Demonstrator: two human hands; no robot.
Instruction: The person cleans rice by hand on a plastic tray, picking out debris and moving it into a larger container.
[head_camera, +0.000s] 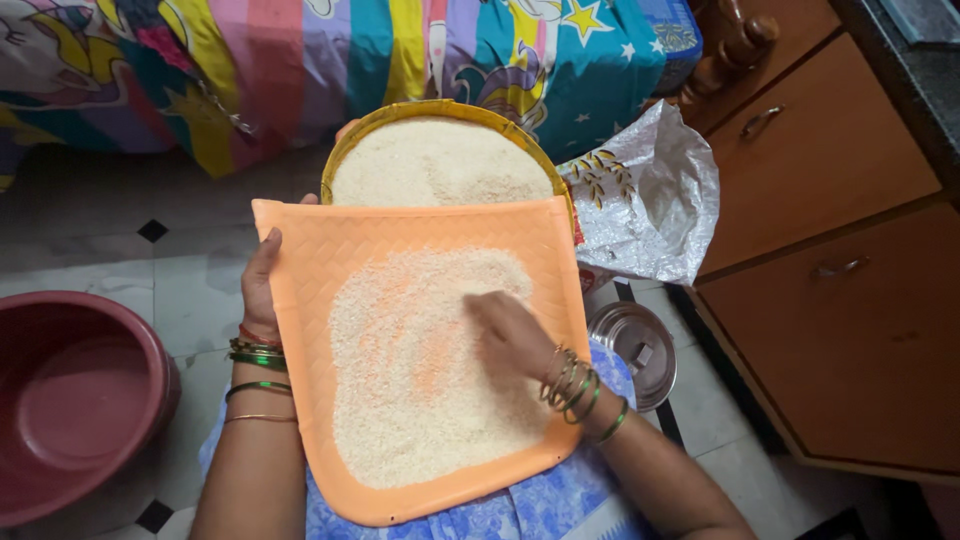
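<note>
The left hand (262, 285) grips the stiff, light orange tray (310, 250) by its left rim; the right hand (510, 335), fingers spread flat and holding nothing, rests on the loose rice (400, 380) in it.

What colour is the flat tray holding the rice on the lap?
Orange, with a woven-look surface; the tray shows best in the head view.

Floor: pale marble-like tiles (190, 290) with small black diamond insets, evenly lit.
Back: a bed draped in a brightly striped, star-printed sheet (400, 50) ran along the top.
Right: brown wooden cabinet (850, 290) with drawers and metal handles stood beneath a dark countertop (915, 70).
Light: soft, diffuse, with faint shadows.
</note>
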